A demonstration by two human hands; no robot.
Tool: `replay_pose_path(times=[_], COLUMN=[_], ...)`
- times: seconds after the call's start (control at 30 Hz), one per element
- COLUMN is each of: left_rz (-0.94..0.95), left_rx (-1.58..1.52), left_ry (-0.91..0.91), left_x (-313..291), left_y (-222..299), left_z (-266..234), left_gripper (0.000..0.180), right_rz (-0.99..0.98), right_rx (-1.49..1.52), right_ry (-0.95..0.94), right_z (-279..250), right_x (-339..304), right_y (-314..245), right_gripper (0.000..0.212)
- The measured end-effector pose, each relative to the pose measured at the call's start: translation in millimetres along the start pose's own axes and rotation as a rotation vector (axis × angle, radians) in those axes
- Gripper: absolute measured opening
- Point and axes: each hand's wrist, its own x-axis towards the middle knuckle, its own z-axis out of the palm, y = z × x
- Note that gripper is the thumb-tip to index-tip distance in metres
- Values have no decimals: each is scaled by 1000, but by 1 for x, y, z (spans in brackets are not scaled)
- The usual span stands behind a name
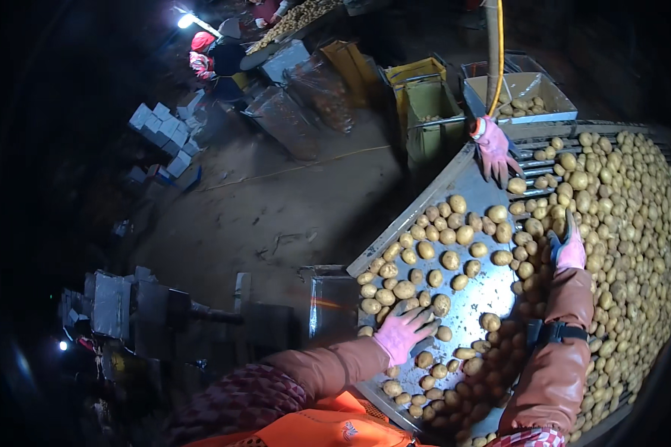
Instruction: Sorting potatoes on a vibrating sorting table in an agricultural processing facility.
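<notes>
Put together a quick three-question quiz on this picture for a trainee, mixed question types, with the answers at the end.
1. Multiple choice: What colour is the back of the glove on the left hand? A) green B) pink C) black
2. True or false: Every potato in view lies on the shiny metal surface.
3. Short answer: Which hand is farther from the wearer's orange garment?

Key:
1. B
2. False; some lie in the open carton beyond it.
3. The right hand.

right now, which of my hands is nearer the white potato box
Right: your right hand is among potatoes, short of the box; your left hand is farther back and left.
</notes>
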Motion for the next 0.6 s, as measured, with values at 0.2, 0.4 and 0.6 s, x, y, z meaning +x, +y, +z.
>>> replay_pose_path(times=[0.2, 0.4, 0.6], left_rz=[-12, -6, -16], left_rx=[-17, -13, 47], left_ry=[-26, 8, -46], left_x=[0, 0, -6], left_y=[-4, 0, -8], left_z=[-5, -5, 5], left_gripper=[79, 74, 84], right_rz=[34, 21, -80], right_rx=[-437, -335, -122], right_ry=[-145, -144, -335], right_z=[14, 48, -19], right_x=[4, -66, -161], right_y=[-57, -17, -47], right_gripper=[59, 43, 32])
